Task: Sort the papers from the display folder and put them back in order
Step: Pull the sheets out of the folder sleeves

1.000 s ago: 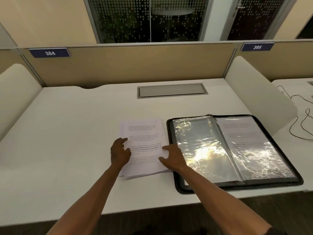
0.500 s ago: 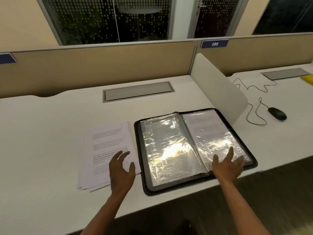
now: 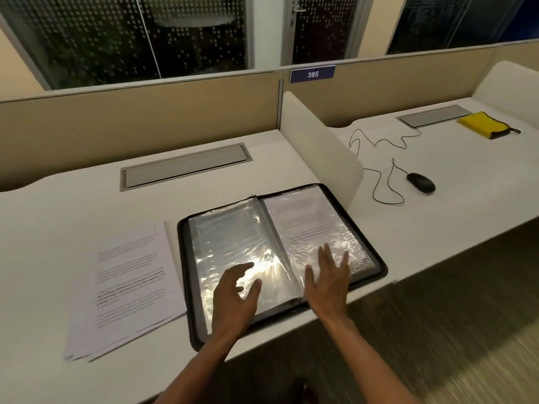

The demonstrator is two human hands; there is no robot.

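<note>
Both hands have left the loose paper stack point(image 3: 128, 287) at lower left of the counter point(image 3: 73, 205). The left hand point(image 3: 234, 298) now hovers relaxed over the display folder's point(image 3: 280, 258) empty left sleeve; the right hand point(image 3: 328, 282) lies flat, holding nothing, on the right sleeve with its printed sheet. Judgement: that sheet comes out next. A mouse point(image 3: 421, 182) and a yellow cloth point(image 3: 484, 125) at upper right obstruct nothing.
</note>
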